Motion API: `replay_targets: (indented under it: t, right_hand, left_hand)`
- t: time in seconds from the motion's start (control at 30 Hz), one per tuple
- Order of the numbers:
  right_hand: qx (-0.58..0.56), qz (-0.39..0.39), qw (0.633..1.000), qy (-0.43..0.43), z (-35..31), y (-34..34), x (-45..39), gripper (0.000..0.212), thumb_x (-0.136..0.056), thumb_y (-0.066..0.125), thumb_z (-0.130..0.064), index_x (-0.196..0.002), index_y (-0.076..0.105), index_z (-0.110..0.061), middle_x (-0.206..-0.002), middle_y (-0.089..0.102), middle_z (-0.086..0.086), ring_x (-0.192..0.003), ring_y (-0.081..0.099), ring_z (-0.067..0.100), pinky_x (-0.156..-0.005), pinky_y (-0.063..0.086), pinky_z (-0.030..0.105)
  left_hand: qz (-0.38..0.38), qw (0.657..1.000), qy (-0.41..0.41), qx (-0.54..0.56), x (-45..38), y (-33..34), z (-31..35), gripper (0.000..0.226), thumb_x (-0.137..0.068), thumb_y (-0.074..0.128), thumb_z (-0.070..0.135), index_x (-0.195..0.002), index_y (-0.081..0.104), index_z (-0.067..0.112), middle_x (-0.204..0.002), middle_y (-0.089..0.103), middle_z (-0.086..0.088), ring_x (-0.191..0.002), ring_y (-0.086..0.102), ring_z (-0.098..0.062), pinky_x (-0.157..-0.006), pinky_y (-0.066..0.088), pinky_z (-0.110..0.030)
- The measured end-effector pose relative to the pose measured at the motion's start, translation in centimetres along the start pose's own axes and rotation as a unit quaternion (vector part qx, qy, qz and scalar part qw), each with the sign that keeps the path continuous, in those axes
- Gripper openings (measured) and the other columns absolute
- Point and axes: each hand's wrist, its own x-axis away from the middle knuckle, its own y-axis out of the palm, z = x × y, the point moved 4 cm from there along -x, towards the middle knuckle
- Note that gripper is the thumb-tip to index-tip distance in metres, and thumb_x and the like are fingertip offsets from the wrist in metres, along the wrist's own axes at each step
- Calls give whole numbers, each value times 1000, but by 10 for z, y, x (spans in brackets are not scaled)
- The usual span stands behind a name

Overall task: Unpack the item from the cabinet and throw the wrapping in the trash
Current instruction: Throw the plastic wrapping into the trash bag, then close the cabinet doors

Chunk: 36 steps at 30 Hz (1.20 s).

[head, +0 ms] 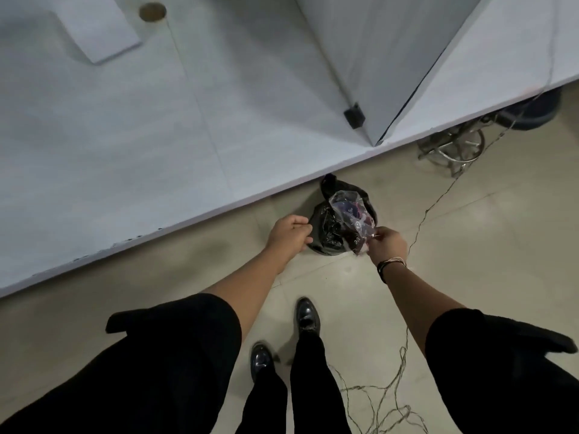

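Down at the trash bag (326, 233) now, a black liner sitting on the floor against the white counter (125, 151). The left hand (289, 233) is closed on the liner's rim, holding the mouth wide. The right hand (387, 245) pinches the clear wrapping (352, 216) by 1 corner, dangling it right over the opening. This looks like the disposal step; next, that pinch needs to let go so the wrapping drops inside. The unpacked item isn't in view.
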Motion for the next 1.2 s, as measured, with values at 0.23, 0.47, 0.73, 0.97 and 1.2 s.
replay_targets:
  t: [0.23, 0.47, 0.73, 0.97, 1.2]
  right_hand:
    - [193, -9, 977, -87, 28, 101, -152, 27, -92, 56, -10, -110, 76, -8, -109, 74, 26, -101, 69, 45, -74, 52, 38]
    - [306, -91, 943, -99, 73, 182, -222, 41, -102, 50, -23, -135, 59, -1, -135, 61, 25, -124, 55, 44, -96, 48, 45]
    - [195, -54, 957, -206, -10, 76, -100, 36, -83, 59, -23, -116, 70, -12, -120, 65, 20, -107, 62, 44, -89, 52, 40]
    - [-24, -94, 957, -273, -119, -31, 89, 28, -89, 62, -10, -115, 73, -11, -112, 77, 6, -101, 71, 22, -97, 53, 29]
    - [-154, -107, 901, -392, -271, -138, 260, 24, -90, 64, -13, -113, 72, -14, -102, 73, -1, -81, 66, 10, -75, 49, 22]
  left_hand:
    - [9, 1000, -19, 10, -146, 40, -61, 25, -97, 64, 20, -121, 68, 14, -105, 73, -2, -77, 70, -14, -72, 60, -29]
    - [8, 1000, -12, -21, -203, 57, -118, 27, -97, 64, 22, -123, 66, 14, -106, 72, -1, -78, 70, -12, -73, 60, -30]
    - [3, 999, 32, -6, -92, 24, -49, 24, -98, 64, 19, -121, 68, 14, -111, 71, -2, -81, 68, -14, -73, 57, -28]
    - [40, 991, 125, -22, 84, -70, 47, 21, -97, 63, 22, -117, 70, 17, -110, 73, -3, -93, 71, -16, -82, 60, -33]
    - [150, 957, 246, -9, 255, -178, 160, 19, -98, 63, 22, -115, 70, 18, -111, 73, -5, -95, 71, -20, -86, 60, -36]
